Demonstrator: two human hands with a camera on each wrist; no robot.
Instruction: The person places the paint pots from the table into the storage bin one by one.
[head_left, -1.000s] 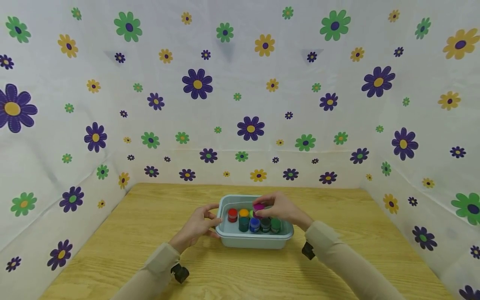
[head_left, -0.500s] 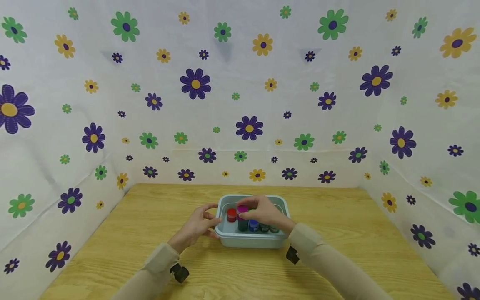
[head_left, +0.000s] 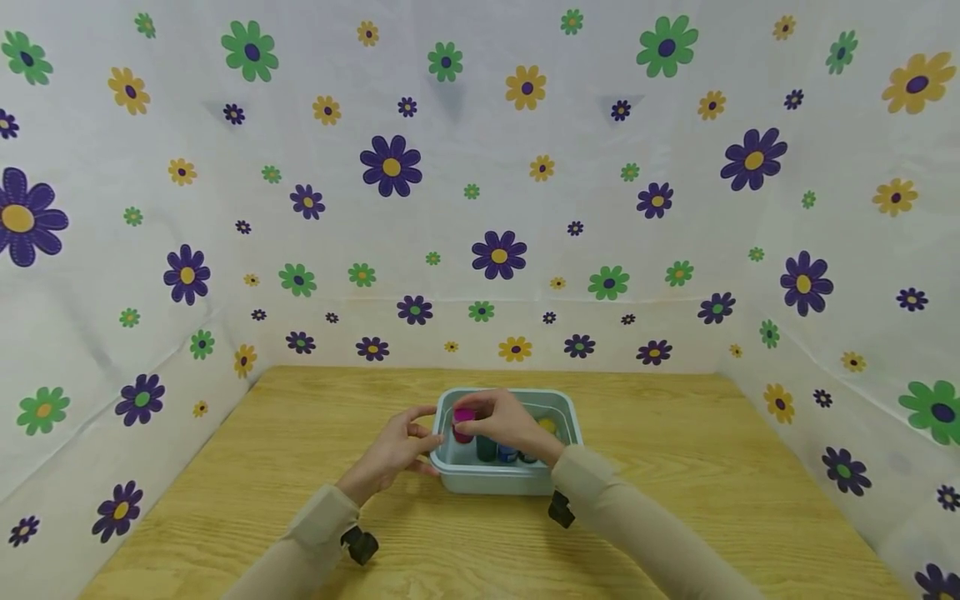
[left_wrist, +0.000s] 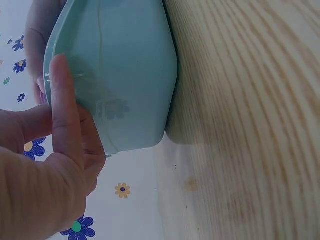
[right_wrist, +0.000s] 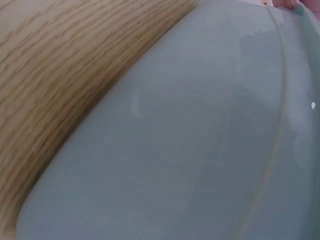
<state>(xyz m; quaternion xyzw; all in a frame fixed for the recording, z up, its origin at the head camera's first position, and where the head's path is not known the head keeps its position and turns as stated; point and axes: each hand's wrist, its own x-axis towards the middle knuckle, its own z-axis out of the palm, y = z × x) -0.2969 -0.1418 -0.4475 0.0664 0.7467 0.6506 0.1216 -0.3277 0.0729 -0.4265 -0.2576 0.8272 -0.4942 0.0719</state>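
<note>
My left hand [head_left: 393, 454] grips the left end of a pale blue plastic tub [head_left: 510, 482], its fingers against the outer wall in the left wrist view. Inside the tub, my right hand [head_left: 504, 421] pinches a small paint jar with a magenta lid [head_left: 464, 413]. That jar is at the left end, where the red jar stood; whether it touches the red jar is hidden. A dark teal jar [head_left: 486, 449] and a blue jar [head_left: 507, 454] stand in the front row. A yellow jar [head_left: 547, 426] shows behind my right wrist; other jars are covered by the hand.
The tub stands on a wood-grain table [head_left: 315, 467]. White sheets with a flower print [head_left: 498, 254] hang at the back and both sides. The tub's outer wall [right_wrist: 165, 130] fills most of the right wrist view.
My right hand has carried the magenta-lidded jar leftward across the tub, from among the other jars to the red jar's place. The left hand keeps its grip on the tub.
</note>
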